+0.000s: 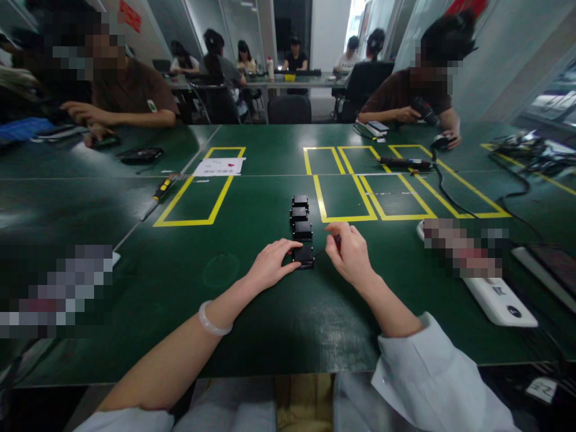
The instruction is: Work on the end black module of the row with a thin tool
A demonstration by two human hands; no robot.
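My left hand grips the nearest small black box-shaped part, thumb at its near side and fingers at its far edge. Silvery bits show at that part's corners. Just to the right, my right hand is closed in a pinch around a thin dark tool, whose tip points toward the part; its exact kind is mostly hidden by the fingers. Beyond the held part, three similar black parts stand in a row: one close by, a middle one and a far one.
Yellow tape outlines mark the green table. A yellow-black screwdriver and a paper sheet lie left. A corded black power tool and white power strip lie right. Two people sit across, one holding a drill.
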